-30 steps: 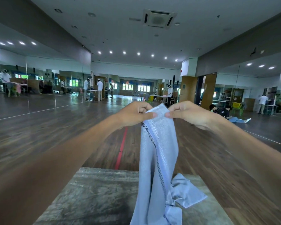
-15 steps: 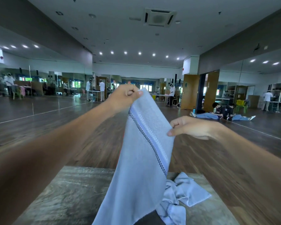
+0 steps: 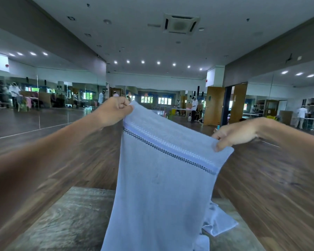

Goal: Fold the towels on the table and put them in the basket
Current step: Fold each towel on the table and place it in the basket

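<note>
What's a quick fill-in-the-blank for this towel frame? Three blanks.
The left hand and right hand each pinch a top ____ of the light blue towel. The left hand is held ____ than the right hand. A crumpled second towel lies on the table, to the light blue towel's ____.
Missing: corner; higher; right.

Pale blue towel (image 3: 161, 187) with checked stripe, hanging spread, second towel (image 3: 219, 221) crumpled on table (image 3: 71, 214)

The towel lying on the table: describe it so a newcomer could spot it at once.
Start at the grey table at the bottom of the view. Near its right edge, partly hidden behind the hanging towel, lies a crumpled pale blue towel. Unlike that one, it lies bunched, not spread.
</note>
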`<action>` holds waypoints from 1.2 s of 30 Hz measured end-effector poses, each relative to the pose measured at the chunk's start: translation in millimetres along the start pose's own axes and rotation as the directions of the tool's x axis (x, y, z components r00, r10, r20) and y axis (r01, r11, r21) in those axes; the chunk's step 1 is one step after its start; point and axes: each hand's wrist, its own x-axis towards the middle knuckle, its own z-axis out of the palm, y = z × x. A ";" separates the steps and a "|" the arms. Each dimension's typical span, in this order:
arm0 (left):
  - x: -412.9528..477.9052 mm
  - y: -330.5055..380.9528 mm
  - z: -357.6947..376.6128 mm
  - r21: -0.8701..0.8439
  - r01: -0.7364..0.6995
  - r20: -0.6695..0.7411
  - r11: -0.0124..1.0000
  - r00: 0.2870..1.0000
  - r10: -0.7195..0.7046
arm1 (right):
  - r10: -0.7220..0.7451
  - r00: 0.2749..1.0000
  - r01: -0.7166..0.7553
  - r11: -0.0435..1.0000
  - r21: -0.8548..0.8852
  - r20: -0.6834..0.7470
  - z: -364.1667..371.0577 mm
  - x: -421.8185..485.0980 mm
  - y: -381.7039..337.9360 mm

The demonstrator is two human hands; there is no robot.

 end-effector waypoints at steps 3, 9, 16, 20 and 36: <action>-0.9 -2.7 -10.3 0.020 0.037 -0.022 0.999 0.999 -0.037 | -0.003 0.943 0.027 0.997 0.067 -0.334 -15.8 -3.9 3.1; 2.3 10.5 -30.3 0.077 0.010 -0.069 0.997 0.998 -0.005 | 0.010 0.864 0.031 0.997 0.074 -0.504 -46.0 -13.5 -5.3; 17.8 19.5 -62.6 0.196 -0.006 -0.108 0.981 0.994 0.028 | 0.004 0.801 0.031 0.998 0.048 -0.599 -76.1 -23.4 -12.1; 36.3 29.5 -79.0 0.099 -0.010 -0.188 0.995 0.982 0.029 | 0.003 0.700 0.103 0.989 0.104 -0.714 -96.9 -29.4 -24.0; 40.1 28.3 -86.3 -0.132 0.096 0.073 0.987 0.993 -0.087 | 0.000 0.833 0.180 0.946 0.271 -0.553 -106.8 -38.4 -24.4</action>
